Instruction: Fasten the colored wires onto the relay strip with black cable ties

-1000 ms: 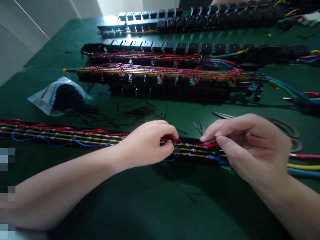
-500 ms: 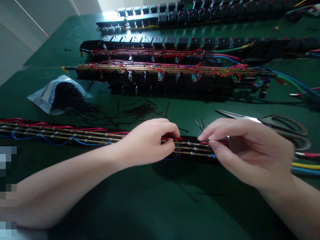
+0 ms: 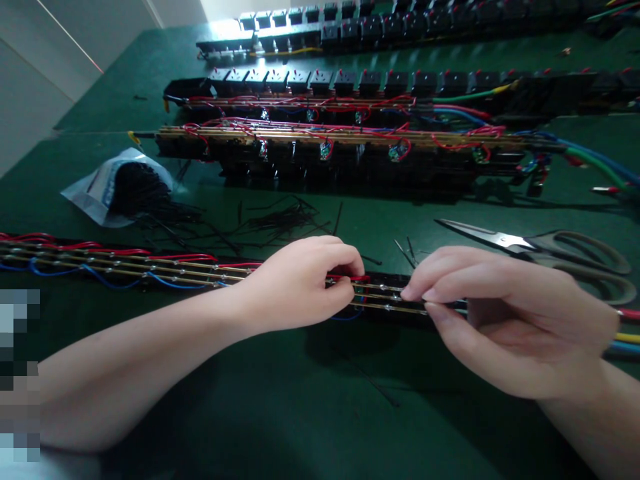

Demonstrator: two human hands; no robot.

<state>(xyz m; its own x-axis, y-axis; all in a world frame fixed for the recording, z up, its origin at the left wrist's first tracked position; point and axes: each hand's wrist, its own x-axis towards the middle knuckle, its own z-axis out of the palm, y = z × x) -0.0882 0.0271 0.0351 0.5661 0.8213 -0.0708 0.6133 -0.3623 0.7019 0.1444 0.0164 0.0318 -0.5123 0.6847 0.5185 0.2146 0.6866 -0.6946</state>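
The wired strip (image 3: pixel 125 263) runs across the table (image 3: pixel 225 407) under both hands. Beyond it, scissors (image 3: pixel 515 241) lie behind the right hand (image 3: pixel 505 320), loose black ties (image 3: pixel 285 217) are scattered past its middle, and a second strip (image 3: pixel 340 137) and a row of sockets (image 3: pixel 345 83) stand farther off. The hands hide parts of the near strip.

Since a second ago, the right hand has dropped lower over the strip, leaving more of the scissors visible; the left hand (image 3: pixel 310 283) has stayed curled on the strip, thumb and fingers bent around a gap. Whether it grips a wire I cannot tell. The right thumb and fingertips nearly meet at the strip; anything between them is hidden.

Beyond the strip's left part, a clear bag (image 3: pixel 93 200) holds black ties, some spilling from its mouth.
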